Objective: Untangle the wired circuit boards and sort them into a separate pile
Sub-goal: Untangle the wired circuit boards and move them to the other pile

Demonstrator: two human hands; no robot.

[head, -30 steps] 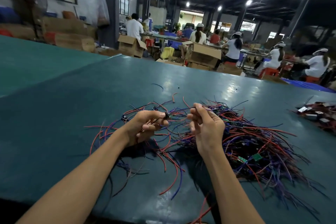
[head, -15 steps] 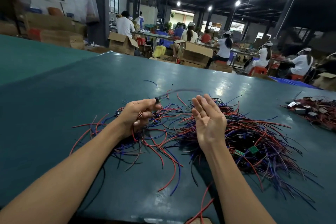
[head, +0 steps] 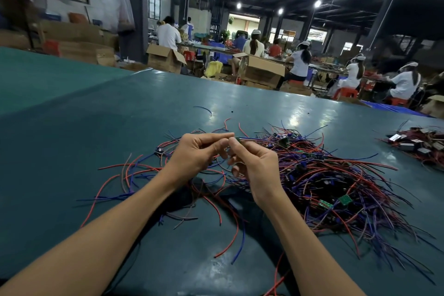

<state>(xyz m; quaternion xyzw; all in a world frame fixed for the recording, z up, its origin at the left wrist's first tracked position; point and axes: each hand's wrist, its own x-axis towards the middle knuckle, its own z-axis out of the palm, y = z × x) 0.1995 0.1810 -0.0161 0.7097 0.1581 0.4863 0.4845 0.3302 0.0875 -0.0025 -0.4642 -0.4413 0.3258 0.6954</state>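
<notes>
Pinching grips: left hand (head: pixel 195 154) and right hand (head: pixel 254 166) hold 1 small green wired circuit board (head: pixel 237 139). Big red-and-blue tangled heap (head: pixel 336 175) on teal counter (head: pixel 96 115) suggests most sorting remains.

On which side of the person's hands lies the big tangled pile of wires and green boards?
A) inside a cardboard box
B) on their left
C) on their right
C: the big tangled pile lies on the table to the right of the right hand, which together with the left hand pinches a small wired board.
</notes>
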